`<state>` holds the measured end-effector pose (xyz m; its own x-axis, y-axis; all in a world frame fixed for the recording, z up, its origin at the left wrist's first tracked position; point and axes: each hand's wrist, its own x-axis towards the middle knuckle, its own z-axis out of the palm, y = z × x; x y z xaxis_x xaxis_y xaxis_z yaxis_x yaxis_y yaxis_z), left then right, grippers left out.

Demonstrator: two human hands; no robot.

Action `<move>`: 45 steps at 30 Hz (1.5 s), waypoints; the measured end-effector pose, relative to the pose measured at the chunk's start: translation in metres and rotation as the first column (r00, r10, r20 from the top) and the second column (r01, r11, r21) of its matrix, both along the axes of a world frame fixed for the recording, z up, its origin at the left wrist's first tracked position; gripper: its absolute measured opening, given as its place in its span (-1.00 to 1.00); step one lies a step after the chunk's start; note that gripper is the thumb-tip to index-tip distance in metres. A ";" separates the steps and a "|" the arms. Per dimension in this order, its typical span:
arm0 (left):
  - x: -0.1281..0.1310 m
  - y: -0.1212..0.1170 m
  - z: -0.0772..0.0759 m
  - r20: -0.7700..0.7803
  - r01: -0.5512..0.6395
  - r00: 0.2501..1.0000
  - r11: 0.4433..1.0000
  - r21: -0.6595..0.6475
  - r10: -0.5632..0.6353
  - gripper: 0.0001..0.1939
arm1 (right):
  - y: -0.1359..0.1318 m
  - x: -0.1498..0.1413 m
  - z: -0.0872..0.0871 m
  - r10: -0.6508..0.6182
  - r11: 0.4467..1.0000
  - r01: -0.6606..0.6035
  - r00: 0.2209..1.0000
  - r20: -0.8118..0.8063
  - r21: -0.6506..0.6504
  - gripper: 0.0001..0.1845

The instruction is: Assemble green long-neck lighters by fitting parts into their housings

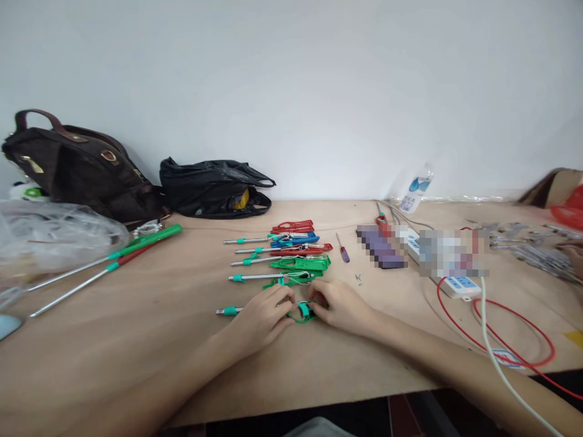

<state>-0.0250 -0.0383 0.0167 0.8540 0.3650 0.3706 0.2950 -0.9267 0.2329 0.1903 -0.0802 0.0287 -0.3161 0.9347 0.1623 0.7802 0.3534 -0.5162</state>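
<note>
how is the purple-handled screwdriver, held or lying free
Lying free: the purple-handled screwdriver rests on the brown tabletop beyond the right hand, untouched.

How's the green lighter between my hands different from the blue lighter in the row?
The green lighter is between your left hand and right hand, partly covered; the blue lighter lies untouched. The green lighter is nearer you; the blue lighter sits farther back. Both have silvery tubes pointing left.
</note>
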 end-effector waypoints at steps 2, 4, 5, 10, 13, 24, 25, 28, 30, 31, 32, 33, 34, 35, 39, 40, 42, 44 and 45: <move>-0.001 0.001 -0.001 0.008 0.010 1.000 1.000 -0.006 -0.010 -0.92 | 0.005 -0.005 0.000 0.008 1.000 -0.008 0.999 0.049 -0.011 -0.87; -0.002 0.002 -0.002 0.014 0.018 1.000 1.000 0.001 -0.018 -0.89 | 0.007 -0.007 -0.002 0.017 1.000 -0.017 0.997 0.078 0.001 -0.85; -0.003 0.002 -0.001 0.019 0.024 1.000 1.000 0.005 -0.024 -0.87 | 0.008 -0.008 -0.003 0.019 1.000 -0.020 0.996 0.082 0.008 -0.85; -0.006 0.006 0.004 0.055 0.036 0.998 0.997 -0.067 -0.033 -0.76 | 0.004 -0.001 -0.003 0.050 0.998 -0.050 0.999 0.009 0.043 -0.83; -0.006 0.008 0.005 0.063 0.024 0.998 0.991 -0.132 -0.015 -0.73 | 0.002 0.005 0.001 0.086 0.996 -0.085 0.996 -0.036 0.035 -0.83; -0.006 0.010 0.007 0.039 -0.032 0.999 0.999 -0.025 0.033 -0.71 | 0.003 -0.007 0.001 -0.040 0.999 0.039 0.999 0.032 0.009 -0.85; -0.006 0.009 0.008 0.025 -0.034 0.999 0.999 -0.015 0.034 -0.71 | 0.004 -0.009 0.001 -0.054 0.998 0.053 0.998 0.032 0.012 -0.84; -0.005 0.008 0.009 0.006 -0.035 0.999 0.999 -0.009 0.035 -0.69 | 0.004 -0.010 0.001 -0.075 0.997 0.075 0.997 0.003 -0.005 -0.81; -0.005 0.008 0.008 -0.003 -0.037 0.999 0.999 -0.017 0.037 -0.68 | 0.005 -0.011 0.001 -0.078 0.997 0.077 0.997 -0.026 -0.027 -0.80; -0.005 0.008 0.008 -0.009 -0.039 0.999 0.999 -0.018 0.038 -0.68 | 0.005 -0.011 0.001 -0.082 0.996 0.081 0.996 -0.037 -0.032 -0.79; -0.004 0.008 0.007 -0.016 -0.041 0.999 0.999 -0.018 0.040 -0.68 | 0.005 -0.012 0.001 -0.088 0.996 0.087 0.995 -0.043 -0.035 -0.79; -0.004 0.008 0.007 -0.021 -0.042 0.999 0.999 -0.017 0.042 -0.68 | 0.005 -0.012 0.000 -0.094 0.995 0.093 0.995 -0.045 -0.036 -0.78; -0.004 0.008 0.006 -0.026 -0.043 0.999 0.999 -0.014 0.042 -0.68 | 0.005 -0.012 0.000 -0.100 0.994 0.098 0.994 -0.046 -0.039 -0.78; -0.004 0.008 0.006 -0.031 -0.045 0.999 0.999 -0.012 0.045 -0.68 | 0.006 -0.012 0.000 -0.102 0.994 0.100 0.994 -0.047 -0.045 -0.77; -0.004 0.007 0.007 -0.043 -0.056 0.998 0.998 -0.006 0.056 -0.68 | 0.008 -0.012 -0.001 -0.090 0.992 0.082 0.992 -0.087 -0.091 -0.74; -0.004 0.006 0.007 -0.044 -0.058 0.997 0.998 -0.005 0.058 -0.68 | 0.009 -0.012 -0.002 -0.087 0.992 0.076 0.991 -0.099 -0.104 -0.73; -0.004 0.006 0.007 -0.041 -0.060 0.997 0.998 -0.008 0.060 -0.67 | 0.011 -0.011 -0.004 -0.084 0.990 0.069 0.990 -0.116 -0.123 -0.72; -0.003 0.005 0.007 -0.038 -0.062 0.997 0.998 -0.018 0.061 -0.67 | 0.012 -0.011 -0.005 -0.083 0.989 0.066 0.989 -0.124 -0.133 -0.72; -0.003 0.005 0.007 -0.036 -0.064 0.997 0.998 -0.025 0.063 -0.67 | 0.012 -0.011 -0.005 -0.083 0.988 0.065 0.988 -0.128 -0.137 -0.72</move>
<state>-0.0284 -0.0336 0.0239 0.8413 0.4276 0.3306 0.3611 -0.8998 0.2449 0.1797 -0.0684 0.0235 -0.2293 0.9707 0.0718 0.7230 0.2192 -0.6551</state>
